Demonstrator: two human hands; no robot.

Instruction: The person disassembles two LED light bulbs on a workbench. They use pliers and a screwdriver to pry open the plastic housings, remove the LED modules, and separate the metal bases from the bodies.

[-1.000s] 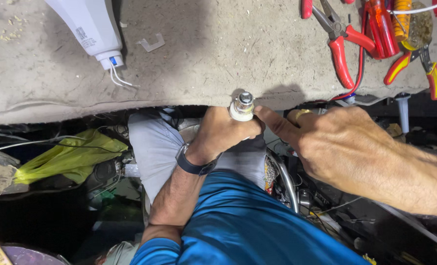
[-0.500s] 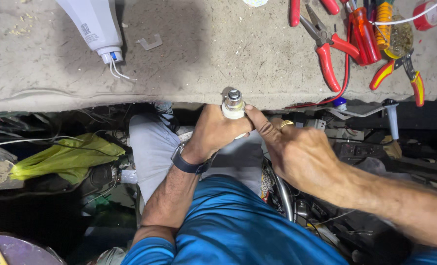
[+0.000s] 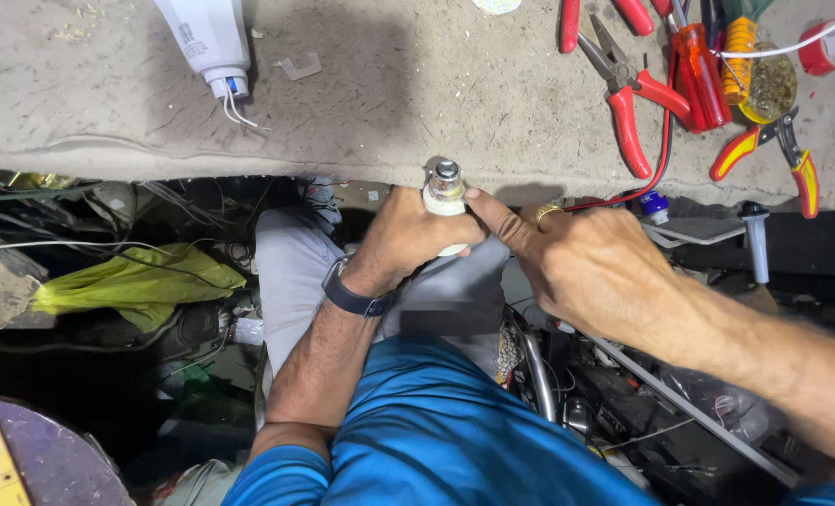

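The person is sitting at the edge of a rough grey workbench (image 3: 389, 103) and is looking down at both hands. The left hand (image 3: 408, 234) is wrapping its fingers tight around the white body of a light bulb (image 3: 443, 192). It is holding the bulb just below the bench edge with the shiny metal cap pointing up, so the cap is easy to see and reach. The right hand (image 3: 595, 267) is curling most of its fingers in, and its thumb is pressing against the side of the bulb near the cap, maybe to keep it steady. It is not gripping anything else. Another white bulb body (image 3: 206, 42) with two thin wires is lying on the bench, far to the left. Red pliers (image 3: 628, 89) and a red screwdriver (image 3: 698, 84) are lying near the right hand, close enough to grab.
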